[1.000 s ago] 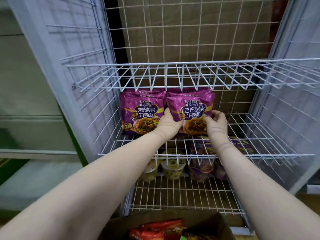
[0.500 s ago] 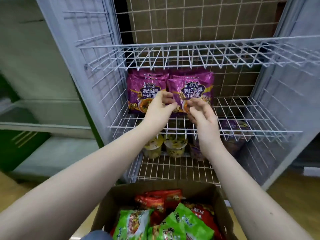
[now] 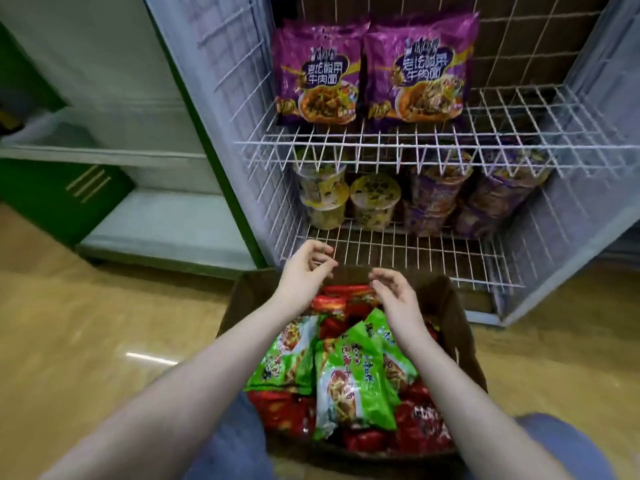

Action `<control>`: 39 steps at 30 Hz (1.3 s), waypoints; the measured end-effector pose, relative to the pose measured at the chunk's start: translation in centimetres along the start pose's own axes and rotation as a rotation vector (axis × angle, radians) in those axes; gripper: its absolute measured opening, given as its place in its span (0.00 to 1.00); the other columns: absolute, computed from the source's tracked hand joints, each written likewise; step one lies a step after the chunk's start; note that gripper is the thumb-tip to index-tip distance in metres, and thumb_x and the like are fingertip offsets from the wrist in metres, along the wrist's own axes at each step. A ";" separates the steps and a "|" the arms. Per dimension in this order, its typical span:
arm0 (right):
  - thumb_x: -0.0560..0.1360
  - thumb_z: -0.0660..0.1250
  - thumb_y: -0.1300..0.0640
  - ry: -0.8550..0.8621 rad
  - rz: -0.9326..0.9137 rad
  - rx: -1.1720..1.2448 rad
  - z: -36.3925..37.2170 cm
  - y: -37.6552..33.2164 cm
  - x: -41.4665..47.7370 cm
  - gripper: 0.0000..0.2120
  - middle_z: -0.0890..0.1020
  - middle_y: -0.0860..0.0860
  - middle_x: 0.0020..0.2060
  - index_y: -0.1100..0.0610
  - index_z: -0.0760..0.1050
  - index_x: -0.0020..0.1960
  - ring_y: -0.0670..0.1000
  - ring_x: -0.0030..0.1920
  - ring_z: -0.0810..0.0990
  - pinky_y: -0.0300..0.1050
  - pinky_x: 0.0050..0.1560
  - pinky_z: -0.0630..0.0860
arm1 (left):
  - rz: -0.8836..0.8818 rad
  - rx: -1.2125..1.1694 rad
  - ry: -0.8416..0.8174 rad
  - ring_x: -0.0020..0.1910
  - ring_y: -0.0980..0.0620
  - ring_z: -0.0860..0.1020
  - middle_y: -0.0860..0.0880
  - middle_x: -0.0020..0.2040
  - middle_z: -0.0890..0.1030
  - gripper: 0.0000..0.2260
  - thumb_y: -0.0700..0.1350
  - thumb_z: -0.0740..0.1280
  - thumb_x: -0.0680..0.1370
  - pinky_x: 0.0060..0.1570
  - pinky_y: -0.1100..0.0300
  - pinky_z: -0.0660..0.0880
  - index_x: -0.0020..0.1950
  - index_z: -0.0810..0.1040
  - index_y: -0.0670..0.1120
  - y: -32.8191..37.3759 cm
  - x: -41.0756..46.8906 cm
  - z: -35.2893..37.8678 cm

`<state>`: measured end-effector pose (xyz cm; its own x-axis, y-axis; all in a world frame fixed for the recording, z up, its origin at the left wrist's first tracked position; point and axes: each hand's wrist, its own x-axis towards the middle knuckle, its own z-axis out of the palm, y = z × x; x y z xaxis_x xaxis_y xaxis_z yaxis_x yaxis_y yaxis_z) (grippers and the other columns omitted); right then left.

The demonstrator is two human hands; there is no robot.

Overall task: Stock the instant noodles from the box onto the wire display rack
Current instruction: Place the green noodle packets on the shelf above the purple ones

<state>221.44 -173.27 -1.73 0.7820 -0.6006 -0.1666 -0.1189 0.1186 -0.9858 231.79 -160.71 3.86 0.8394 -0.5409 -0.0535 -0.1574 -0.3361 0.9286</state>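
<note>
Two purple noodle packs (image 3: 318, 71) (image 3: 420, 69) stand upright side by side on the left of the white wire rack's middle shelf (image 3: 519, 133). A brown cardboard box (image 3: 457, 317) sits on the floor below, filled with green packs (image 3: 349, 375) and red packs (image 3: 343, 303). My left hand (image 3: 304, 275) and my right hand (image 3: 394, 299) hover over the box's far end with fingers loosely curled, holding nothing.
On the bottom shelf stand yellow cup noodles (image 3: 375, 199) and purple bowl noodles (image 3: 436, 199). A green and white cabinet (image 3: 69, 195) stands to the left. The rack's grey side panels (image 3: 194, 81) frame the shelves. Wooden floor (image 3: 86, 341) surrounds the box.
Both hands let go of the purple packs on the middle shelf and dropped back to the box. The view tilted down, showing more of the box.
</note>
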 end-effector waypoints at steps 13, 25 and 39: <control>0.78 0.61 0.66 0.001 0.226 -0.224 -0.9 9.1 -5.5 0.12 0.76 0.54 0.52 0.64 0.72 0.61 0.50 0.53 0.74 0.30 0.49 0.69 | -0.274 0.044 -0.004 0.38 0.51 0.74 0.48 0.39 0.75 0.04 0.36 0.65 0.76 0.36 0.63 0.68 0.48 0.73 0.44 -11.4 -4.8 1.6; 0.75 0.67 0.61 0.088 0.412 -0.442 -0.9 13.0 -7.0 0.15 0.76 0.53 0.45 0.63 0.70 0.60 0.50 0.42 0.77 0.34 0.36 0.69 | -0.090 0.680 -0.529 0.60 0.46 0.73 0.44 0.63 0.72 0.20 0.50 0.69 0.75 0.60 0.57 0.70 0.64 0.70 0.45 -12.7 -3.0 3.0; 0.58 0.75 0.42 -0.011 0.357 -0.394 1.6 11.7 -6.2 0.39 0.81 0.57 0.55 0.65 0.74 0.61 0.55 0.55 0.80 0.50 0.58 0.76 | -0.086 0.762 -0.781 0.73 0.47 0.60 0.46 0.75 0.60 0.45 0.52 0.76 0.68 0.72 0.54 0.60 0.77 0.53 0.46 -13.3 -3.1 2.0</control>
<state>216.15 -166.89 -12.22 0.6570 -0.5688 -0.4948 -0.5978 0.0068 -0.8016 230.25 -156.12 -9.10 0.3436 -0.7420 -0.5757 -0.6204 -0.6396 0.4540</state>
